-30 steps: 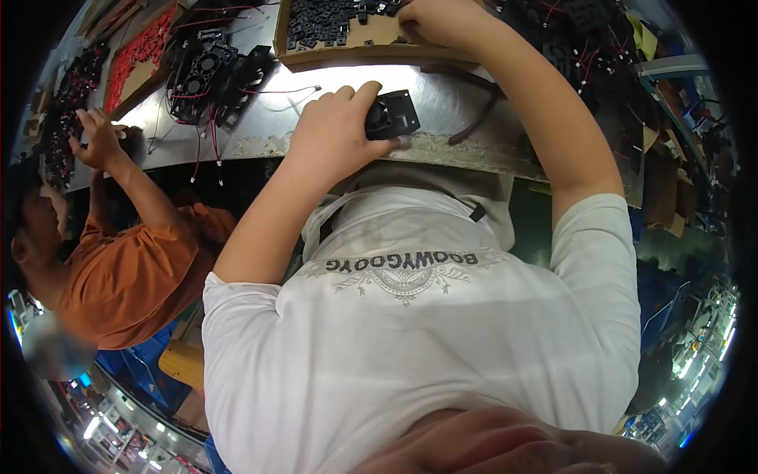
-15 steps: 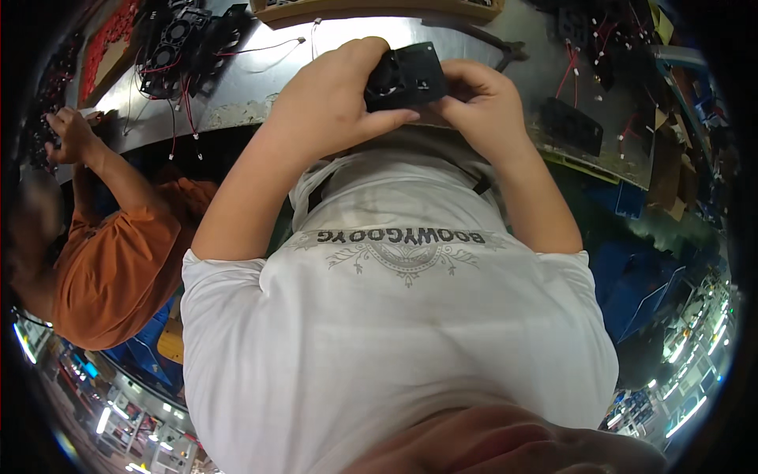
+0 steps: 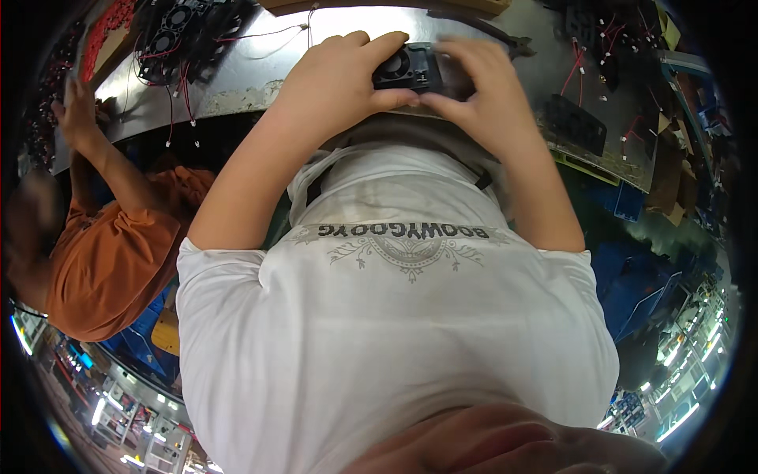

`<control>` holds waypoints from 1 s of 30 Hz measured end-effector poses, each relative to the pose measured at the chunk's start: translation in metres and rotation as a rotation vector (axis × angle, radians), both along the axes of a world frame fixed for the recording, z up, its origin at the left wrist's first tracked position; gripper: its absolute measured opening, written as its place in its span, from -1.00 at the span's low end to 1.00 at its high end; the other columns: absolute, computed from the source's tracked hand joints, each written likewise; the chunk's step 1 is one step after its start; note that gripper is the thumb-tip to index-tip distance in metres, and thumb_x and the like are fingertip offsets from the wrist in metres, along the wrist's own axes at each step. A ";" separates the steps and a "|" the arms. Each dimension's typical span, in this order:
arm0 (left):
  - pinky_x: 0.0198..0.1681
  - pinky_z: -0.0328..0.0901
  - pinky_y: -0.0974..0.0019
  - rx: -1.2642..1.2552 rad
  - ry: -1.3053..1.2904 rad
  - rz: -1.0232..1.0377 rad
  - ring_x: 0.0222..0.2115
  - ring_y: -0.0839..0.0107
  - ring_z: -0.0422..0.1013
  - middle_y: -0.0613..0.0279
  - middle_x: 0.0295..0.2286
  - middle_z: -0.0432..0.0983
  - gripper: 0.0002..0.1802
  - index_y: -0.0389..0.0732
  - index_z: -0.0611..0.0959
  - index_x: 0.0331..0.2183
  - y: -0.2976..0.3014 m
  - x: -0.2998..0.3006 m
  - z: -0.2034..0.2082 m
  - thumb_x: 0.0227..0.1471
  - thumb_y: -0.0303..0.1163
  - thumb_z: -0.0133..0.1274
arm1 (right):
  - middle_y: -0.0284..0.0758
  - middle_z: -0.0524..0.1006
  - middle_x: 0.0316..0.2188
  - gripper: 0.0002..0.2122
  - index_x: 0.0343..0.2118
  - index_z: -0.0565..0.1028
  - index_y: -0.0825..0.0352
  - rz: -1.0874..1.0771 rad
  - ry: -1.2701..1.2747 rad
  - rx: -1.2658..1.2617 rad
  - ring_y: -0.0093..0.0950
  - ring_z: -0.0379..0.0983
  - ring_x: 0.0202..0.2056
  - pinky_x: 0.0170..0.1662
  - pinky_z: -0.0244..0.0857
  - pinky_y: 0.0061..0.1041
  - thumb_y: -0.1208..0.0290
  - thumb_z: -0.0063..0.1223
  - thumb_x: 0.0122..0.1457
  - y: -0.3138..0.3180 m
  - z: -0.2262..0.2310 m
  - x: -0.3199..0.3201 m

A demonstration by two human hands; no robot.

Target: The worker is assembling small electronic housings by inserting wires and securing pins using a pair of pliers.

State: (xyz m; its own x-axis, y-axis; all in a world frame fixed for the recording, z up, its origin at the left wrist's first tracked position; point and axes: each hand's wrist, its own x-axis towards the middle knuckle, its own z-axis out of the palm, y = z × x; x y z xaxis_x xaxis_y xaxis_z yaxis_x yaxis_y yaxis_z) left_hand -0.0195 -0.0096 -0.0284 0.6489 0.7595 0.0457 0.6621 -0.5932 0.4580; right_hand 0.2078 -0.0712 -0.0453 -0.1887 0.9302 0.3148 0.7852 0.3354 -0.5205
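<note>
Near the table's front edge my left hand (image 3: pixel 339 83) grips a black plastic fan housing (image 3: pixel 424 69), its fingers over the far side and its thumb along the near edge. A small round fan shows in the housing's left part, and a smaller fitting sits to the right of it. My right hand (image 3: pixel 493 99) curls round the housing's right end, with the thumb at the near edge and the blurred fingers at the far edge. What lies under the right fingers is partly hidden.
The metal table (image 3: pixel 237 99) holds black fan assemblies (image 3: pixel 178 39) with red wires at the left. A black panel (image 3: pixel 576 125) and loose wires lie at the right, a cardboard box (image 3: pixel 387 6) at the back. A co-worker in an orange shirt (image 3: pixel 118 268) works on my left.
The housing has turned from a tilted pose to lie more level, with its fan more visible. My right hand has moved in over its right end. The co-worker's hand has shifted slightly.
</note>
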 end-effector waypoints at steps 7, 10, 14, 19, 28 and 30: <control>-0.16 0.41 0.06 0.027 0.063 -0.049 -0.21 0.02 0.51 0.01 -0.29 0.54 -0.20 -0.05 0.56 0.11 0.005 0.009 0.003 -0.15 0.02 0.41 | -0.28 0.52 0.07 -0.76 -0.15 0.67 0.25 0.125 -0.015 -0.066 -0.22 0.40 0.10 0.14 0.31 -0.29 0.37 0.28 0.11 0.005 0.007 0.008; -0.17 0.41 0.05 -0.016 0.090 -0.048 -0.23 0.01 0.51 0.01 -0.29 0.55 -0.21 -0.04 0.56 0.10 0.006 0.010 0.004 -0.15 0.03 0.40 | -0.29 0.54 0.03 -0.80 -0.19 0.69 0.25 0.126 0.087 -0.162 -0.21 0.41 0.10 0.16 0.30 -0.29 0.35 0.24 0.14 0.009 0.010 0.014; -0.14 0.42 0.04 -0.011 0.092 -0.063 -0.22 -0.01 0.52 0.01 -0.28 0.57 -0.22 -0.04 0.57 0.10 0.010 0.013 0.007 -0.15 0.02 0.40 | -0.32 0.60 -0.06 -0.82 -0.22 0.69 0.29 0.170 0.082 -0.153 -0.26 0.46 0.04 0.14 0.32 -0.31 0.38 0.22 0.13 0.017 0.010 0.017; -0.13 0.42 0.03 -0.029 0.093 -0.070 -0.19 -0.02 0.53 -0.01 -0.25 0.58 -0.24 -0.03 0.58 0.10 0.012 0.014 0.009 -0.15 -0.01 0.39 | -0.33 0.61 -0.10 -0.85 -0.28 0.68 0.31 0.156 0.099 -0.171 -0.26 0.46 0.02 0.12 0.33 -0.30 0.39 0.20 0.13 0.022 0.007 0.013; -0.07 0.41 0.03 -0.039 0.150 -0.087 -0.15 0.00 0.50 0.01 -0.23 0.57 -0.23 -0.01 0.53 0.14 0.007 0.018 0.015 -0.12 -0.06 0.39 | -0.15 0.63 -0.26 -0.83 -0.27 0.67 0.34 0.229 -0.078 -0.128 -0.20 0.56 -0.21 -0.10 0.42 -0.26 0.43 0.18 0.10 0.130 0.052 -0.004; -0.06 0.41 0.04 -0.018 0.129 -0.074 -0.15 -0.01 0.50 0.01 -0.22 0.58 -0.22 -0.01 0.53 0.14 0.003 0.019 0.014 -0.11 -0.05 0.39 | -0.05 0.64 -0.28 -0.79 -0.26 0.70 0.30 0.205 -0.253 -0.171 -0.09 0.58 -0.19 -0.06 0.44 -0.20 0.39 0.14 0.08 0.164 0.056 -0.036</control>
